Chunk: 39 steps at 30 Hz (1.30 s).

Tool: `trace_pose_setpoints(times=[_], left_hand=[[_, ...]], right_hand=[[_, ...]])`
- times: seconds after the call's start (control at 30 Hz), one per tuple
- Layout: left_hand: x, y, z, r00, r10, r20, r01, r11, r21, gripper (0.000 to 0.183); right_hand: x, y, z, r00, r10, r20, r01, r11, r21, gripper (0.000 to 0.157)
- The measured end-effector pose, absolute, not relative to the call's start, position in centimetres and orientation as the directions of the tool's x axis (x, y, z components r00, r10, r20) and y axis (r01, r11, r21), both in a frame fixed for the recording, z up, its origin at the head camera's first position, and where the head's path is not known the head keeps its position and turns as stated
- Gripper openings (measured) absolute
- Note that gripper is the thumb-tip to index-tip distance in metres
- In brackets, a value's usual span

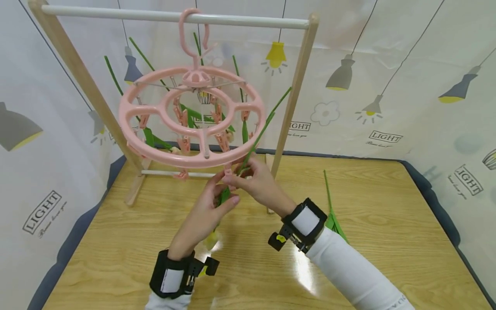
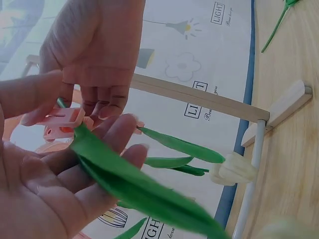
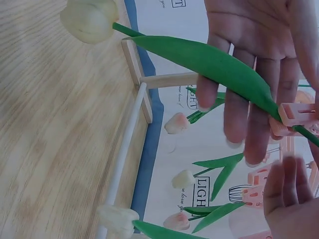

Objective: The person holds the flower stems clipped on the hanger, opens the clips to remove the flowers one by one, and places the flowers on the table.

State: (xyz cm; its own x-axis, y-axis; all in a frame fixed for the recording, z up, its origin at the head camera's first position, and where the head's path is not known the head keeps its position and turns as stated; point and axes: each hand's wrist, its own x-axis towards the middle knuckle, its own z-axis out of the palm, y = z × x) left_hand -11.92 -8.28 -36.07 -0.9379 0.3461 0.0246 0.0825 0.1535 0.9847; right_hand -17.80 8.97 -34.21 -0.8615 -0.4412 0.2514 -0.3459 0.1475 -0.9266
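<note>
Left hand (image 1: 199,215), below round hanger's (image 1: 205,162) near edge: fingers apart, pale tulip (image 3: 194,57) lying across them. Right hand (image 1: 261,183), at same edge: fingers clamped on plastic clip (image 3: 299,113). Wooden post (image 1: 301,64) right of hanger; grained table (image 1: 368,267) extends beyond.

A pale tulip (image 3: 202,62) slants bloom-down, stem (image 3: 305,133) against a pink clip (image 3: 299,113).

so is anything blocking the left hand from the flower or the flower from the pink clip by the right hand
Nothing visible is. The left hand appears to touch the flower directly, and its green stem reaches the pink clip at the right hand, apparently running between the clip's jaws.
</note>
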Motion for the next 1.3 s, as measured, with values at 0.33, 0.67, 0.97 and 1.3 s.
trace_pose_setpoints(times=[0.33, 0.67, 0.97, 1.3], left_hand=[[-12.4, -7.9, -36.0, -0.98, 0.174, 0.099, 0.131, 0.183, 0.974, 0.059], [-12.7, -8.0, -36.3, -0.969, 0.14, 0.204, 0.236, 0.278, 0.931, 0.053], [-12.6, -8.5, -36.0, -0.938, 0.204, 0.281, 0.333, 0.3, 0.894, 0.071], [-12.4, -8.7, -35.8, -0.961, 0.181, 0.208, 0.26, 0.346, 0.902, 0.059]], right_hand=[[-18.0, 8.6, -34.7, -0.9, -0.368, 0.235, -0.323, 0.197, -0.926, 0.084], [-18.5, 9.6, -34.6, -0.884, -0.381, 0.27, -0.345, 0.144, -0.928, 0.063], [-18.5, 10.4, -34.0, -0.89, -0.316, 0.328, -0.35, 0.017, -0.936, 0.016], [-18.1, 10.6, -34.0, -0.892, -0.367, 0.263, -0.199, -0.203, -0.959, 0.015]])
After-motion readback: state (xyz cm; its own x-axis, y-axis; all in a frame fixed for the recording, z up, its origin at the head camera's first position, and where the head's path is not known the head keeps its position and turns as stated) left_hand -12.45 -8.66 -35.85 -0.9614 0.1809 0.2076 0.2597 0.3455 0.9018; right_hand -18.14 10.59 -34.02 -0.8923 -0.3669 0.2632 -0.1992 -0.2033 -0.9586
